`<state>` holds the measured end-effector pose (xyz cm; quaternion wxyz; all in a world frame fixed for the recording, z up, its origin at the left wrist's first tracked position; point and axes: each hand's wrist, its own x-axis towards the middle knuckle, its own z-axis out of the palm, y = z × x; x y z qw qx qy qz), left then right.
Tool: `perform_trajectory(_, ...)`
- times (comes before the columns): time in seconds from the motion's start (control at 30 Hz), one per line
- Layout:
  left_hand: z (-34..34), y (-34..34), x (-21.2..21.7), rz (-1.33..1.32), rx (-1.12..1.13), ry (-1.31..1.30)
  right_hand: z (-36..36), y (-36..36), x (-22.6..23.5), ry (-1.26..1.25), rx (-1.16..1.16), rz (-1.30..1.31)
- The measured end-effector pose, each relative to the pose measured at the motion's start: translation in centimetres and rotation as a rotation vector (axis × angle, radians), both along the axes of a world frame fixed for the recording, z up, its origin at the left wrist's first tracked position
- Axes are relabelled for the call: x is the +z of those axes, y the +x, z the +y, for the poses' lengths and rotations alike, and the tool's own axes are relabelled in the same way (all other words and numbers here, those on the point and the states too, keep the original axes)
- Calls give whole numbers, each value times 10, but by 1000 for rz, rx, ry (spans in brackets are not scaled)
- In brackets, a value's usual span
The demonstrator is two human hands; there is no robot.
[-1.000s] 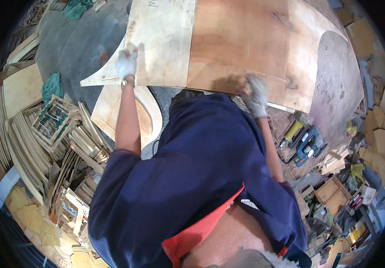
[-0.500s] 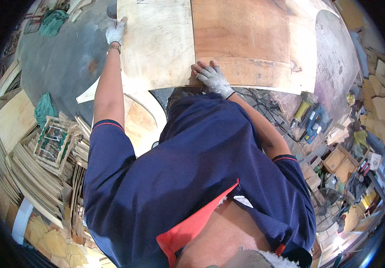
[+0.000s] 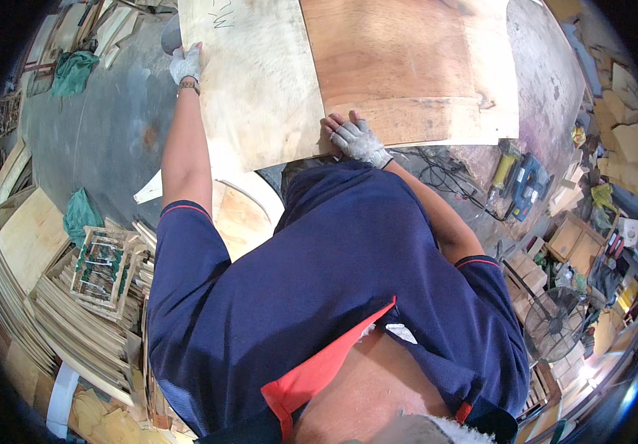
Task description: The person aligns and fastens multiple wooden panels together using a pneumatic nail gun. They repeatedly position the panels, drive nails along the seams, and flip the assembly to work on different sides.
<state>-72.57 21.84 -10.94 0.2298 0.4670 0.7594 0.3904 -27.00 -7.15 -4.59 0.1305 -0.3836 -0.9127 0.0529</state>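
A pale plywood sheet (image 3: pixel 252 89) lies over the left part of a browner plywood sheet (image 3: pixel 400 66), and their edges meet in a slanting seam. My left hand (image 3: pixel 185 66), in a pale fingerless glove, grips the pale sheet's left edge, its thumb on top and the other fingers partly hidden. Beside that hand is a dark rounded object (image 3: pixel 171 37) I cannot make out. My right hand (image 3: pixel 361 142), gloved alike, rests at the near end of the seam with its fingers apart, touching both sheets' near edges.
On the right lie a blue power tool (image 3: pixel 528 191), a yellow-green tool (image 3: pixel 504 170) and black cords (image 3: pixel 448 174). A fan (image 3: pixel 556 322) stands farther down. Stacked curved wood strips (image 3: pixel 82 340), a wooden crate (image 3: pixel 102 270) and green cloth (image 3: pixel 79 214) are at left.
The pale sheet has turned slightly, its near edge now slanting against the brown sheet's. My left hand has moved slightly down and left with it; my right hand has shifted slightly right and down.
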Motion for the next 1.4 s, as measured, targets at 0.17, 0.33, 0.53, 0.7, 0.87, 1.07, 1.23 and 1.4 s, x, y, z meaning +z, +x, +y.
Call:
perform_trajectory(0.17,-3,4,3,-169,38,-33,-3,1,-2,22,-54,5)
perform_trajectory(0.33,-14,8,11,-249,-33,51,-3,3,-4,21,-27,-54)
perform_trajectory(0.53,-16,2,15,-263,-121,25,-3,2,-6,25,-32,-59)
perform_trajectory(0.7,-19,4,16,-127,-141,72,2,4,0,-29,1,-69)
perform_trajectory(0.87,-20,28,36,372,15,-191,20,15,26,-166,47,-10)
perform_trajectory(1.07,-63,199,51,660,-554,79,12,76,66,-133,-643,205)
perform_trajectory(1.23,-101,265,80,970,-735,-402,-27,186,67,177,-1322,224)
perform_trajectory(1.4,-94,261,94,887,-804,-546,-66,310,58,32,-1832,-81)
